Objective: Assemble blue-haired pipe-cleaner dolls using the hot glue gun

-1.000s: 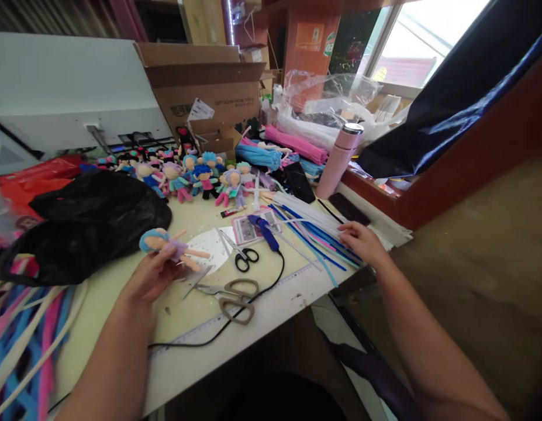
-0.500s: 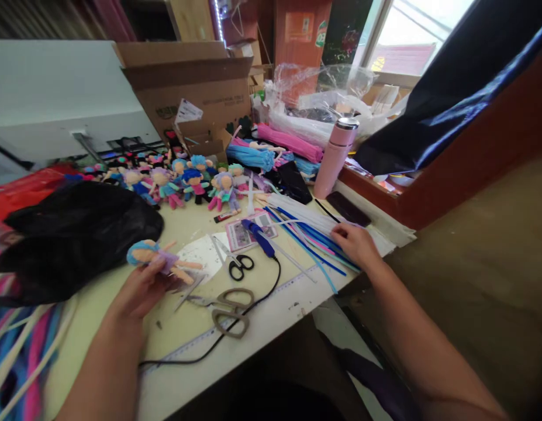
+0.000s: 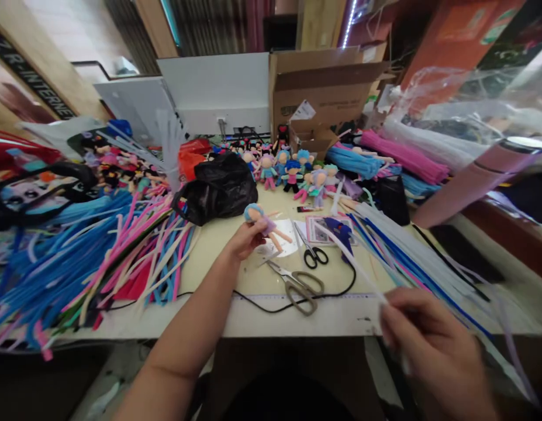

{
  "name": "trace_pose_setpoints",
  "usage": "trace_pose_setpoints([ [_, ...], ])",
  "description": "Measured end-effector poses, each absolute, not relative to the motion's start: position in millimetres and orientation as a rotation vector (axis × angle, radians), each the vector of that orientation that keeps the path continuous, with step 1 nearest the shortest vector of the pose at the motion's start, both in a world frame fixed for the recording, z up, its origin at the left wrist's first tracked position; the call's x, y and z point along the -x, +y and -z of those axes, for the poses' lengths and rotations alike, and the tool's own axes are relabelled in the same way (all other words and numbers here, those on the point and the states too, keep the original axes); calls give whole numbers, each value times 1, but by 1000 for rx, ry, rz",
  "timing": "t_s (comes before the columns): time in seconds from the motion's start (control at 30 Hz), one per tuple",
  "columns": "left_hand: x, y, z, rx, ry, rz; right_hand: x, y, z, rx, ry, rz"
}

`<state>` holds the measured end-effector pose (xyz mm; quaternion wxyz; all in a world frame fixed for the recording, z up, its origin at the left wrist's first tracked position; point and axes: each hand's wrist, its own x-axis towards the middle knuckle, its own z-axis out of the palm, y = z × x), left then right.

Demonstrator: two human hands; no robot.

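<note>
My left hand is closed around a small doll with blue hair, a lilac top and bare peach legs, held above the table. In my right hand, blurred by motion, a white pipe cleaner is pinched, its far end pointing up and left over the table. Between the hands lie large scissors with grey-brown handles and smaller scissors with black handles. A blue corded tool rests on a pink-edged card, its black cable curving along the front.
Bundles of coloured pipe cleaners cover the left side; more strips lie at right. Several finished dolls stand at the back beside a black plastic bag. A cardboard box and a pink flask stand behind.
The right hand has lifted away from the strips on the right, drawing out a white pipe cleaner toward me. The left hand still holds the doll. The view has turned left.
</note>
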<state>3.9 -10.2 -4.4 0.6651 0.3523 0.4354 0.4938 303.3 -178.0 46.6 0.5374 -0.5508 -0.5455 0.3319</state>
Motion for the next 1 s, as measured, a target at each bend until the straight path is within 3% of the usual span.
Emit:
trace_pose_setpoints([
  [0.2, -5, -11, 5, -720, 942, -1061, -241, -138, -15, 1164, -1443, -1004],
  [0.47, -6, -15, 1, -718, 854, -1102, -222, -121, -10, 1203, -2142, -824],
  [0.63, -10, -21, -7, -820, 880, -1065, -201, -111, -3, 1144, -2294, -795],
  [0.8, -15, -24, -9, -878, 920, -1124, -198, -95, 1, 1243, -2197, -861],
  [1.0, -18, -24, -8, -1018, 912, -1142, -191, -43, -8, 1272, -1510, -1018],
])
